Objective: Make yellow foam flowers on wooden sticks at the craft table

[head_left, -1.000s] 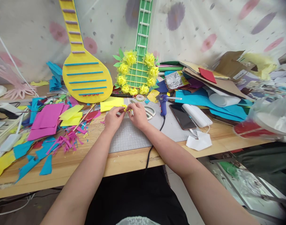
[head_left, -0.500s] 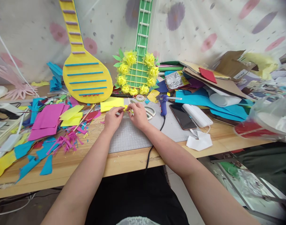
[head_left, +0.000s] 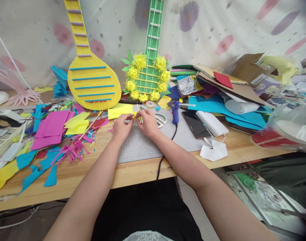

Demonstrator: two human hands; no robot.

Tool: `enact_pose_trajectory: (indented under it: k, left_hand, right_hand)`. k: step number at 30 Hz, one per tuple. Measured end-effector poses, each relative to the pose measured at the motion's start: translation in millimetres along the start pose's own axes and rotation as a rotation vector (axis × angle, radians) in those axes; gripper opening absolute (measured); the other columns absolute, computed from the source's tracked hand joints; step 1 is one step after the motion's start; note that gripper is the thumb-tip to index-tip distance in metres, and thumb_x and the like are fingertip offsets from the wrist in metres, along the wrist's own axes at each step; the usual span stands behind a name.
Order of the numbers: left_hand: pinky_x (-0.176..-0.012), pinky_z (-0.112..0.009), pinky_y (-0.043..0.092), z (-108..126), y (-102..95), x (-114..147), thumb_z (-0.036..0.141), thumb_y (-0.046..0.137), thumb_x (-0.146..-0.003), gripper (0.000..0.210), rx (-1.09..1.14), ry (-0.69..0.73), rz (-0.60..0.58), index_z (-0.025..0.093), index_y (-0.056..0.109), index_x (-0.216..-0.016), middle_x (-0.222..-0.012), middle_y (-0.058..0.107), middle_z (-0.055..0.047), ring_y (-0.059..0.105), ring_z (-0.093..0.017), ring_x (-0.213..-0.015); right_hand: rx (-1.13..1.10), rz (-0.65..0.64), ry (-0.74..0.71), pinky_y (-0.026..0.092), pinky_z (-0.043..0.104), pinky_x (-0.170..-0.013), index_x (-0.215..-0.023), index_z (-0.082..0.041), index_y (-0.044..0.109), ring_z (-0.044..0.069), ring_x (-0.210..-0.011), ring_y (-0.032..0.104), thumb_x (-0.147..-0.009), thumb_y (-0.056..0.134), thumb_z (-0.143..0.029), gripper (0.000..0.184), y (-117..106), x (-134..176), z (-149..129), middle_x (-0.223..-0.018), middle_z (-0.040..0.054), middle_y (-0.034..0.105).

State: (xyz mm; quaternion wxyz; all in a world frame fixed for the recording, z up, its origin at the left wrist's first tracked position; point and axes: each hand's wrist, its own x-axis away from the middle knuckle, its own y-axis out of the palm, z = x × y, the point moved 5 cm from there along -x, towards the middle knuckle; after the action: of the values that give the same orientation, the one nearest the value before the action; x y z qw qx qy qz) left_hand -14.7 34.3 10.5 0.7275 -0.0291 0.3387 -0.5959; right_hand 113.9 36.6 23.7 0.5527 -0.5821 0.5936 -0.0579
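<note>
Over the grey cutting mat [head_left: 140, 147], my left hand [head_left: 123, 126] and my right hand [head_left: 147, 123] meet with bent fingers. Between their fingertips is a small piece of yellow crepe paper [head_left: 136, 115], mostly hidden by the fingers. A thin pale stick [head_left: 138, 107] rises by my right fingertips; whether I grip it I cannot tell. Folded yellow paper [head_left: 120, 110] lies just behind my left hand. Scissors [head_left: 161, 120] rest against the right side of my right hand, their blades partly covered.
A yellow cardboard lute [head_left: 94, 82] and a green one with yellow paper flowers [head_left: 153, 75] lean at the back. A glue gun [head_left: 175, 113], phone [head_left: 195, 124] and white power strip [head_left: 211, 123] lie right. Magenta paper [head_left: 50, 129] and scraps spread left. A black cord [head_left: 161, 165] crosses the front edge.
Both hands keep hold of the yellow paper in almost the same place. The whole view has shifted very slightly; nothing else has visibly moved.
</note>
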Motion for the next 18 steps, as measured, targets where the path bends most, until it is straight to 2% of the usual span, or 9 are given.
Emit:
enact_pose_trajectory:
  k: [8, 14, 18]
  left_hand:
    - [-0.062, -0.022, 0.048, 7, -2.5, 1, 0.013, 0.051, -0.072, 0.020, -0.093, 0.060, -0.005, 0.019, 0.064, -0.086, -0.084, 0.061, -0.003, 0.058, -0.013, -0.078]
    - [-0.066, -0.024, 0.046, 11, -5.1, 2, 0.010, 0.050, -0.070, 0.020, -0.159, 0.093, -0.021, 0.019, 0.063, -0.081, -0.083, 0.058, -0.003, 0.056, -0.013, -0.077]
    - [-0.063, -0.024, 0.045, 10, -4.3, 2, 0.012, 0.050, -0.069, 0.017, -0.161, 0.066, -0.042, 0.019, 0.061, -0.078, -0.081, 0.056, -0.003, 0.055, -0.014, -0.077]
  right_hand:
    - [-0.005, 0.028, -0.015, 0.036, 0.034, -0.082, -0.087, -0.020, 0.053, 0.022, -0.091, 0.048, -0.077, 0.048, -0.016, 0.012, -2, 0, 0, -0.086, 0.0061, 0.060]
    - [-0.009, -0.003, -0.049, 0.035, 0.034, -0.083, -0.088, -0.020, 0.052, 0.021, -0.091, 0.047, -0.074, 0.048, -0.014, 0.015, -2, 0, -1, -0.085, 0.0054, 0.060]
    - [-0.020, -0.028, -0.046, 0.035, 0.035, -0.082, -0.091, -0.020, 0.052, 0.022, -0.091, 0.047, -0.074, 0.047, -0.014, 0.018, 0, 1, 2, -0.086, 0.0052, 0.061]
